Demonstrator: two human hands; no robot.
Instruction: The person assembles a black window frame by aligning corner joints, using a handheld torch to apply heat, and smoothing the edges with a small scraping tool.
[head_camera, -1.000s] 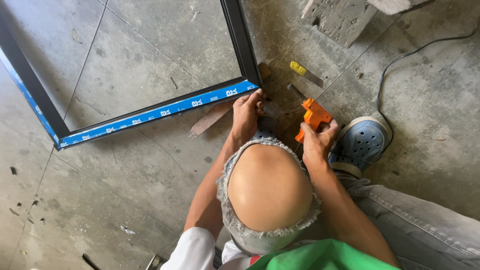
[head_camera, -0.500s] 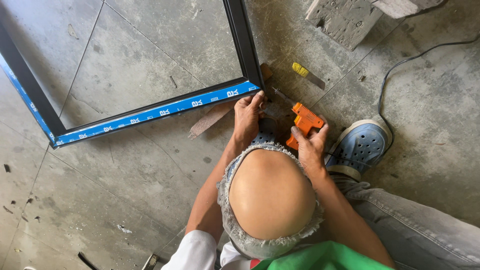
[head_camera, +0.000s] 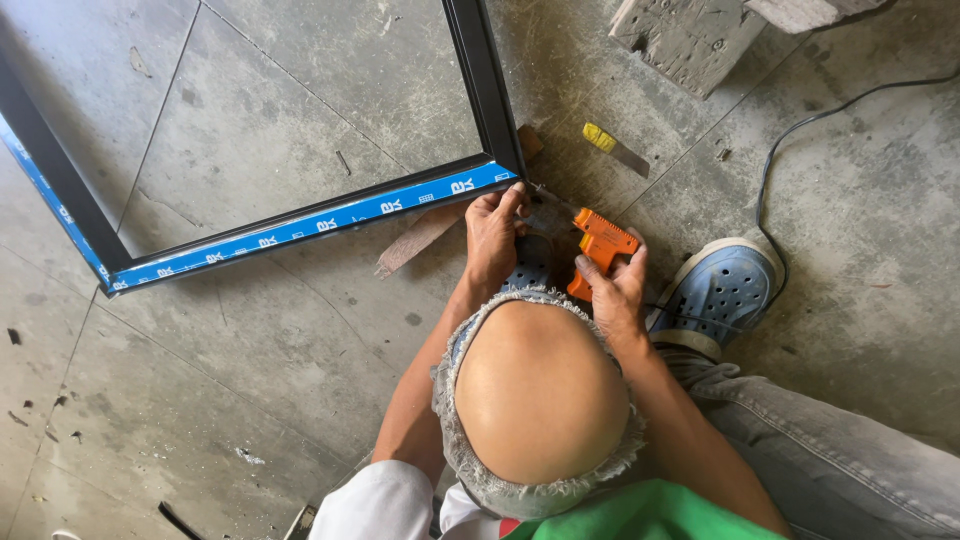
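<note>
Orange drill (head_camera: 600, 250): lies low over the concrete floor (head_camera: 250, 380), its nose pointed at the near right corner of the window frame; grasped at the handle by the right hand (head_camera: 612, 292), fingers wrapped round it.

Left hand (head_camera: 495, 235): pressed on the frame corner just beside the drill's nose, fingers curled over the edge, gripping it.

Window frame (head_camera: 300, 228): dark metal, flat on the floor, blue protective tape along its near rail and left rail; right rail runs up to the top edge of the view.

Wooden strip (head_camera: 420, 238): flat on the floor, partly under the near rail, close to the left hand.

Yellow-handled tool (head_camera: 612, 148): on the floor beyond the drill, just right of the frame's right rail; kind cannot be told.

Blue perforated shoe (head_camera: 722, 290): right of the drill, near the right hand.

Black cable (head_camera: 800, 130): loops across the floor past the shoe.

Concrete block (head_camera: 690, 40): at the floor's far right.

Bare knee (head_camera: 540, 390): through torn denim, below both hands.
</note>
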